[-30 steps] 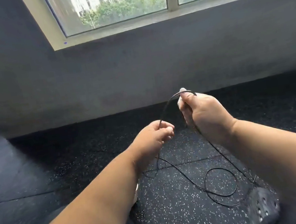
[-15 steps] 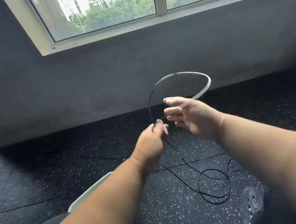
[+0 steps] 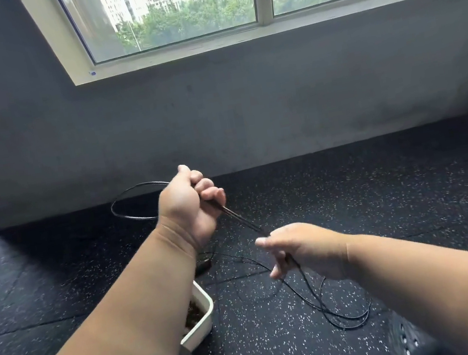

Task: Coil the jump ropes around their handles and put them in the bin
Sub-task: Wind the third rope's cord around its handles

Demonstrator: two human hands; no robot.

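The person's left hand is closed in a fist around the dark handles of the jump rope, which point down toward the right hand. Behind the left fist one loop of the cord stands in the air and keeps a round shape. The right hand is lower and more loose: its fingers are half curled, and they seem to pinch the cord just below the tip of the handles, but the hand is blurred, so I cannot say how firm this hold is.

From the right hand the cord falls to the speckled floor and lies there in some slack loops below this hand.

I judge the cord to be thin, light and a little springy, more like a coated wire than a soft string. It will probably try to open again after each turn. The handles are stiff, so they are the good place to hold, while the other hand guides the cord close to them.

The white bin is under the left forearm, which covers most of it. Something dark lies inside; I cannot tell what. A small dark object on the floor below the left wrist is also unclear. I cannot count the turns inside the fist.
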